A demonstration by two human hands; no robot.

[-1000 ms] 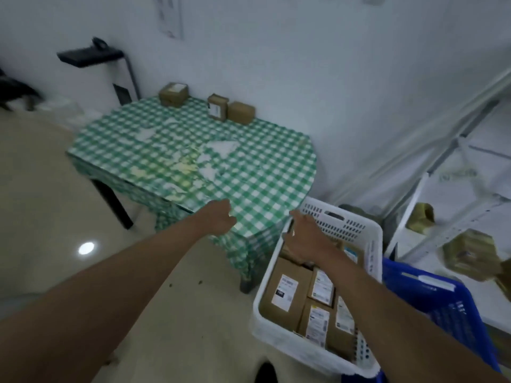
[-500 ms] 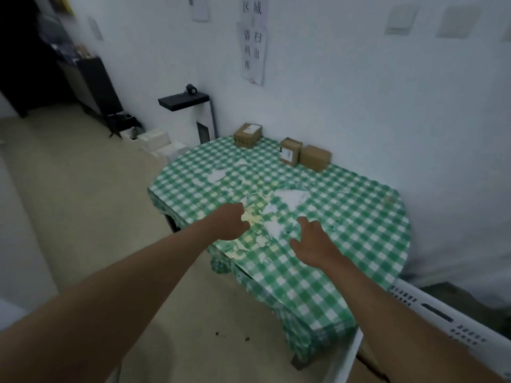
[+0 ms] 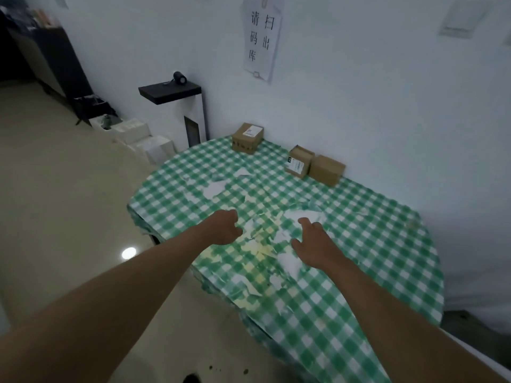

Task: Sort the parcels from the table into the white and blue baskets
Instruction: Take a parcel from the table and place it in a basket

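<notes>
I see both bare forearms reaching forward over the near edge of the bench [image 3: 359, 272], which is covered in a green-and-white checked cloth with worn, torn patches in its middle. My left hand [image 3: 224, 228] hangs above the cloth with its fingers curled into a loose fist, the grip closed on nothing. My right hand [image 3: 312, 244] is beside it, a little apart, palm down over the torn patches, thumb out to the left and fingers loosely spread, so that grip is apart and holds nothing. I cannot tell whether either hand touches the cloth.

Well beyond the hands, along the far edge of the bench by the white wall [image 3: 359, 92], sit three cardboard parcels. The left parcel [image 3: 247, 138] stands alone with a white label on top. Further right, the middle parcel [image 3: 300, 161] shows a label on its front face, and the plain parcel [image 3: 326, 170] sits just beside it, touching or nearly so.

At the lower right edge of the view a pale strip that may be a basket rim shows; I cannot tell for sure.

Past the bench, a small black shelf [image 3: 170, 90] juts from the wall with a dark round object on it, and a paper sign [image 3: 261, 37] with printed characters hangs above.
</notes>
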